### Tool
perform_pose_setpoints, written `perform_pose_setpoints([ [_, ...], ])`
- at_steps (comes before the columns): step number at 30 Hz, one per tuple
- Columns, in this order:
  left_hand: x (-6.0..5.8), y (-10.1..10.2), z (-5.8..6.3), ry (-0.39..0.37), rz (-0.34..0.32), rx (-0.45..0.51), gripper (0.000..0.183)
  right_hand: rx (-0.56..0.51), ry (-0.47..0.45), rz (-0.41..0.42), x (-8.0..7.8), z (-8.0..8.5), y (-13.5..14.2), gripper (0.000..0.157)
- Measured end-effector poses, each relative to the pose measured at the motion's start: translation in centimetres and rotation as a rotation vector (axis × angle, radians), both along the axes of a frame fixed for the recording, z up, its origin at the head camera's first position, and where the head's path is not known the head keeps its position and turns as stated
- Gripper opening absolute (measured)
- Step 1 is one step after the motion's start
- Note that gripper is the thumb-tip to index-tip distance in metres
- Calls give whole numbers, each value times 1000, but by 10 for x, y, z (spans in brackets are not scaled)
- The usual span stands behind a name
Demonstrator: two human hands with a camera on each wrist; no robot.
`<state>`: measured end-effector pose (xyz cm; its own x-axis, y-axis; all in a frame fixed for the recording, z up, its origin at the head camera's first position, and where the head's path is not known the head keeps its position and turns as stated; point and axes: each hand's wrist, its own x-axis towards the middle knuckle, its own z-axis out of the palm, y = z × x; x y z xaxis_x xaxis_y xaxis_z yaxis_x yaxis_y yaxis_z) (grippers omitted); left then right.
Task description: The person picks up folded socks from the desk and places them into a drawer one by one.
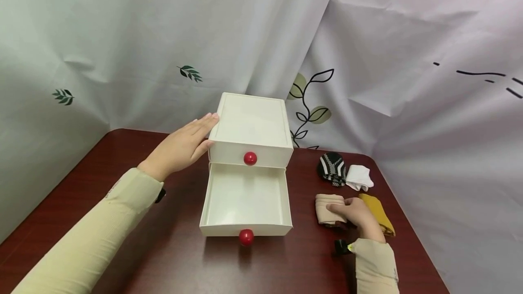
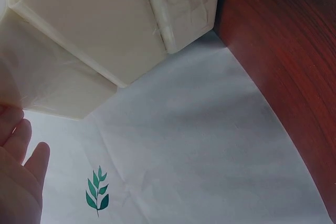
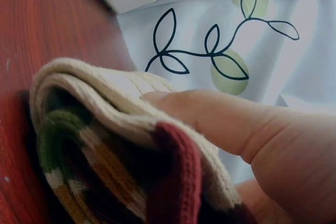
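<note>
What matters most on my remote feed is left-right: the beige sock [image 1: 324, 216] sits out to the right of the pulled-out drawer [image 1: 218, 230], with a bare strip of tabletop [image 1: 306, 257] between, over toward the tabletop's right edge. The right hand [image 1: 359, 216] is the near one by a mile, coming at it from its right side. It's got the bundle pinched, thumb and fingers on the folded cloth. The left hand [image 1: 180, 149] is well apart, over on the drawer's far side, fingers straight and laid against the left side of the box [image 1: 253, 119], grasping nothing.

Can't call a long axis tbh, the sock's folded pretty squarish from where I'm watching. Looks soft and thick: ribbed beige on the outside, and the right wrist cam shows me maroon, green and mustard knit tucked in the folds.

Just beside that hand, nearer the right edge, there's a mustard sock [image 1: 377, 212]. Up by the far right corner I've got a black-and-white sock [image 1: 328, 167] next to a white one [image 1: 359, 177].
</note>
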<state>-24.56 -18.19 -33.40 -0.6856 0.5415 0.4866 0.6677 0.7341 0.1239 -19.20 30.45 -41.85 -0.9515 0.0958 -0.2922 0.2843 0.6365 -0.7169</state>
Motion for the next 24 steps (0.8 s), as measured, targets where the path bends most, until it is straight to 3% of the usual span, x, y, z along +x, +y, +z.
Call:
perform_pose_setpoints([
  [3, 0, 0, 0, 2, -3, -1, 61, -79, -12, -6, 0, -2, 0, 38],
  [8, 0, 0, -1, 9, -2, -2, 61, -147, -24, 25, 0, -4, 2, 27],
  [17, -1, 0, 0, 3, -4, 1, 61, -75, -3, 29, 1, 1, -4, 31],
  [24, -2, -1, -1, -2, -4, 2, 61, -91, 5, 42, 4, 4, -10, 29],
])
